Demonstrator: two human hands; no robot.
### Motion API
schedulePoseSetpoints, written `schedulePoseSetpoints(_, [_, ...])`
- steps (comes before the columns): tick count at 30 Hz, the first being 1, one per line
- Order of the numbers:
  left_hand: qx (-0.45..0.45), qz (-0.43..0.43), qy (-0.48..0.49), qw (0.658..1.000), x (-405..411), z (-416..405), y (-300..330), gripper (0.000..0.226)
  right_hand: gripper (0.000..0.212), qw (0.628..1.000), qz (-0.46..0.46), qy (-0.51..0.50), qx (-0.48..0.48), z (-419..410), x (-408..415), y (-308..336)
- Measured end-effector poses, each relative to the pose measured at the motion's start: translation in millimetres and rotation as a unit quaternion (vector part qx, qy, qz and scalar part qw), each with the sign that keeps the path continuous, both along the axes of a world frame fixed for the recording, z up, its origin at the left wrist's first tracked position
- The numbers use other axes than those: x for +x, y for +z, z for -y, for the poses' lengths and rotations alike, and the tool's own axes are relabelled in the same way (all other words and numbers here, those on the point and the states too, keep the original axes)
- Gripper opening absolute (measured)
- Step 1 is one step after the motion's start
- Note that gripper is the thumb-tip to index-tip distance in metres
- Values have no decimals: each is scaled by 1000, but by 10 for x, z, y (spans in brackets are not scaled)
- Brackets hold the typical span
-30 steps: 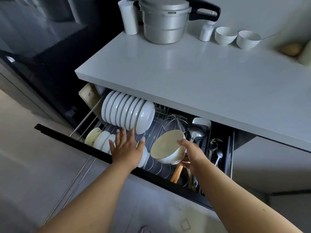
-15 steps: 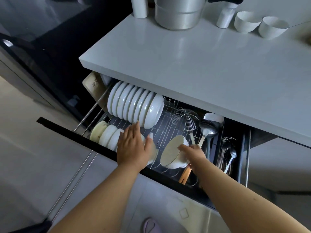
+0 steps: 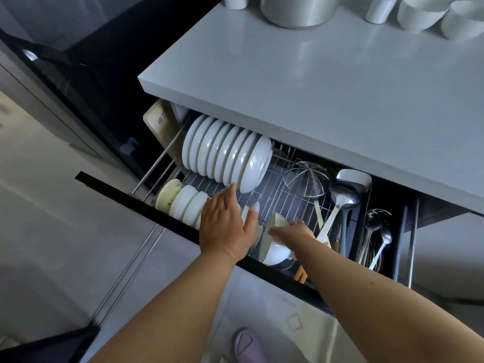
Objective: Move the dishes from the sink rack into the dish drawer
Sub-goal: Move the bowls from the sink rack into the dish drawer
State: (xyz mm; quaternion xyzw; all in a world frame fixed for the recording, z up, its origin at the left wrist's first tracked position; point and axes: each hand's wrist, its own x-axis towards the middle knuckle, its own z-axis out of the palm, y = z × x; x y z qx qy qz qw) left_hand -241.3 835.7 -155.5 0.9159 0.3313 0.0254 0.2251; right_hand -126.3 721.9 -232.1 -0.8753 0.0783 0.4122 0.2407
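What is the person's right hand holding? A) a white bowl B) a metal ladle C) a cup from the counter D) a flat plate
A: the right hand grips a white bowl, tipped on its side, over the front of the dish drawer, beside the row of small bowls that the left hand rests on.

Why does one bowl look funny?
The bowl in the right hand leans on its side near the drawer's front edge, not slotted upright like the row of bowls beside it.

Metal pot (image 3: 298, 9) on counter (image 3: 314, 87); purple slipper (image 3: 247, 345) on floor.
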Motion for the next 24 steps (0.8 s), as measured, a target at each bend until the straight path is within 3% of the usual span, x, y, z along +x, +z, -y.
schedulePoseSetpoints(11, [18, -4, -5, 1000, -9, -17, -44, 79, 107, 997, 0, -12, -72, -7, 9, -50])
schedulePoseSetpoints(17, [24, -7, -7, 1000, -2, -9, -32, 80, 89, 999, -20, -16, -33, -13, -41, -134])
schedulePoseSetpoints(24, [34, -15, -9, 999, -5, -7, -42, 79, 85, 998, -59, -24, 10, -78, -75, -211])
